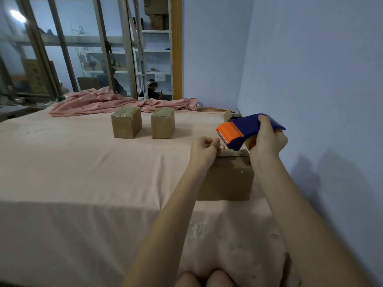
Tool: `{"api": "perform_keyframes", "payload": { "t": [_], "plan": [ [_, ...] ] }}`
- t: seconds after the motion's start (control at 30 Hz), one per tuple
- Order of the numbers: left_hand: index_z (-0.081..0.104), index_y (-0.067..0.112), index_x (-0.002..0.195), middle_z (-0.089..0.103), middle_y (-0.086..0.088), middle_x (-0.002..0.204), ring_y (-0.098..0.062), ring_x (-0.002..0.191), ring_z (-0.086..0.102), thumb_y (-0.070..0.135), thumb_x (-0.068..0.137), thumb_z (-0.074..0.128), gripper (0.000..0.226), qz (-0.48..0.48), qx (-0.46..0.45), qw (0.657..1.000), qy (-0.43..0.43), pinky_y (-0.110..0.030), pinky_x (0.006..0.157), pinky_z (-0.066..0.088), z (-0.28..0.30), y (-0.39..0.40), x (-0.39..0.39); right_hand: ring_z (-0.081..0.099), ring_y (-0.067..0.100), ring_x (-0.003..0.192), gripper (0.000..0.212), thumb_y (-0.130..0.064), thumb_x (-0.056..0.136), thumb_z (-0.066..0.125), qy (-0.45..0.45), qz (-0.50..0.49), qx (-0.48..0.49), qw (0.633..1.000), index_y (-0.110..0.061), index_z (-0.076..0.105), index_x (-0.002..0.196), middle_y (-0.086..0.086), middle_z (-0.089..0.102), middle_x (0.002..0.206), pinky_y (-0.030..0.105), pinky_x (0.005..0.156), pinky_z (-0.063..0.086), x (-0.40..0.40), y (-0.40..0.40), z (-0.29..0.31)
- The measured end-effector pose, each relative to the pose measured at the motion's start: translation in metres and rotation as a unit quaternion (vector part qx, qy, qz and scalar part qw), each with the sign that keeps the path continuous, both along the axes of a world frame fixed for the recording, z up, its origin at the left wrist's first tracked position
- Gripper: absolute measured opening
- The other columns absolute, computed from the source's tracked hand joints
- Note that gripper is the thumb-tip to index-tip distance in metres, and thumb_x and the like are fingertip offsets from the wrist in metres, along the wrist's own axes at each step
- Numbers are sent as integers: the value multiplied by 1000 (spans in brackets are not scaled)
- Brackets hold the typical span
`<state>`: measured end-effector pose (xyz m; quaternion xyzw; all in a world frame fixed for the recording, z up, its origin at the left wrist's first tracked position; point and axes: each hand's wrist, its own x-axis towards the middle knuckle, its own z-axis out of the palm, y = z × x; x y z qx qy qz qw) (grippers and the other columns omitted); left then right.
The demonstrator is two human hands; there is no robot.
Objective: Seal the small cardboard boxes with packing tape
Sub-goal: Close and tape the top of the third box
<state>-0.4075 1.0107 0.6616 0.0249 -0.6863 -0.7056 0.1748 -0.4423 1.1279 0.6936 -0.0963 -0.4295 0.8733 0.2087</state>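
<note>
A cardboard box [227, 181] sits on the pink bedsheet in front of me, partly hidden by my forearms. My right hand [268, 139] grips a blue and orange tape dispenser [240, 130] just above the box's far edge, its orange cutter pointing left. My left hand [205, 150] hovers at the box's top left corner with fingers curled, pinching at the tape end near the cutter; the tape itself is too faint to make out. Two more small boxes [126, 125] [162, 123] stand farther back, tape across their tops.
A crumpled pink blanket [116, 102] lies along the bed's far edge. A blue wall [321, 79] runs close on the right. Flattened cardboard [228, 114] lies in the far corner. A window with shelving behind it fills the back left.
</note>
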Motion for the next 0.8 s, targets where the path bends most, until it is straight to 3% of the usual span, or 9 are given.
{"api": "perform_keyframes", "payload": {
  "t": [0.13, 0.27, 0.4, 0.53, 0.8],
  "plan": [
    [61, 4, 93, 62, 2, 66, 5, 46, 56, 12, 97, 51, 13, 9, 0, 1000, 13, -11, 48, 47, -4, 2, -1, 67, 13, 74, 26, -18, 74, 73, -39, 12, -70, 997, -20, 50, 86, -1, 66, 84, 23, 57, 55, -3, 0, 2],
    [61, 4, 95, 65, 3, 68, 2, 53, 58, 12, 97, 51, 13, 10, -6, 1000, 24, -13, 55, 49, -6, 2, -2, 63, 12, 69, 30, -18, 71, 73, -76, 15, -102, 992, -21, 45, 80, -2, 63, 80, 24, 58, 55, -7, 1, 6],
    [61, 7, 98, 67, 6, 71, 1, 61, 60, 18, 97, 51, 15, 36, -33, 998, 34, -12, 58, 49, -12, 5, -1, 63, 13, 65, 32, -19, 66, 75, -105, 24, -118, 987, -19, 47, 83, -2, 63, 78, 23, 46, 50, -11, 1, 9],
    [60, 5, 100, 67, 7, 71, 2, 60, 59, 18, 97, 51, 16, 52, -24, 997, 45, -11, 59, 48, -14, 6, -1, 64, 15, 68, 35, -23, 62, 76, -119, 18, -104, 987, -21, 47, 82, -2, 64, 80, 27, 51, 54, -13, -2, 15],
    [60, 2, 97, 67, 2, 72, 0, 60, 60, 15, 97, 51, 16, 37, 31, 998, 39, -9, 58, 47, -15, 3, 3, 66, 14, 67, 29, -21, 68, 74, -58, -20, -99, 993, -17, 51, 86, -4, 64, 77, 22, 46, 50, -5, -11, 18]
  ]
}}
